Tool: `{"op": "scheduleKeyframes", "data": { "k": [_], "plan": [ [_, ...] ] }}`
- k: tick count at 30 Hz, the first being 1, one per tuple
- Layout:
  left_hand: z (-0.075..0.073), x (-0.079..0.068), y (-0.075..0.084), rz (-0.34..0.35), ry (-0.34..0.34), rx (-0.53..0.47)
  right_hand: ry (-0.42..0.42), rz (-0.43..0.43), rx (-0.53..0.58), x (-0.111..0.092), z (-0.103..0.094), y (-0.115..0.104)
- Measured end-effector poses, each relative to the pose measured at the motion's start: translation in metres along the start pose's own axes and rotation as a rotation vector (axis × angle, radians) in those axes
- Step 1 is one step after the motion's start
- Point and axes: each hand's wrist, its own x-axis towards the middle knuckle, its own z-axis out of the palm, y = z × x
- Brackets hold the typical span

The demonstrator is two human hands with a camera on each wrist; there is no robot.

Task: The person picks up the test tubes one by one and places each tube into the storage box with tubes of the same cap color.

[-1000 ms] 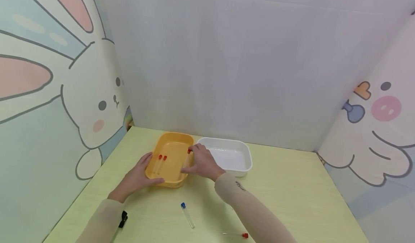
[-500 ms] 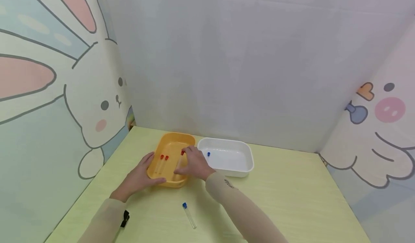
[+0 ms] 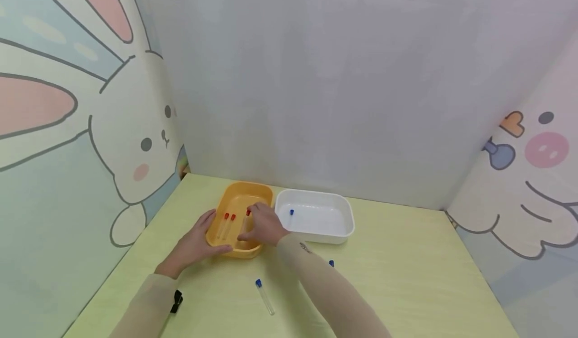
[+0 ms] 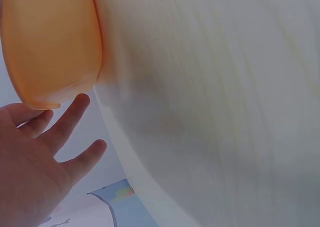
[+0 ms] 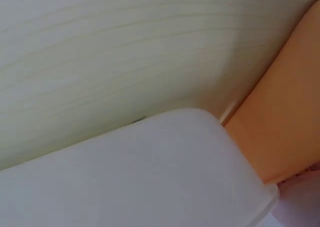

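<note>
In the head view my right hand [image 3: 263,223] holds a red-capped test tube [image 3: 248,213] between fingers and thumb, low inside the orange tray [image 3: 244,190]. Two more tubes with red caps [image 3: 227,216] lie side by side on the left of that tray's floor. My left hand [image 3: 195,243] rests against the tray's left and near edges, fingers spread and fairly straight. In the left wrist view these fingers [image 4: 75,118] reach to the tray's rim. The right wrist view shows only a sliver of hand [image 5: 302,199] behind the trays.
A white tray [image 3: 316,236] stands close on the right, with a blue-capped tube [image 3: 291,212] in it. Another blue-capped tube [image 3: 265,298] lies on the table in front. A blue cap [image 3: 331,263] shows beside the right sleeve. A wall stands behind the trays.
My right hand has moved left over the orange tray with its red-capped tube. The blue-capped tube in the white tray has come into view. My left hand stays at the tray.
</note>
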Motion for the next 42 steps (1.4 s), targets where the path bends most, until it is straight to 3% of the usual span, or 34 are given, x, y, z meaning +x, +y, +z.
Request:
{"op": "scheduleKeyframes", "data": {
  "k": [8, 16, 42],
  "plan": [
    [-0.001, -0.002, 0.001, 0.03, 0.006, -0.035, -0.096, 0.061, -0.011, 0.011, 0.004, -0.01],
    [0.0, -0.002, -0.002, 0.026, 0.016, -0.025, -0.135, 0.056, -0.053, 0.019, 0.01, -0.013],
    [0.002, -0.001, -0.002, 0.013, 0.008, 0.013, -0.052, -0.046, -0.353, 0.022, 0.026, -0.014]
  ]
}}
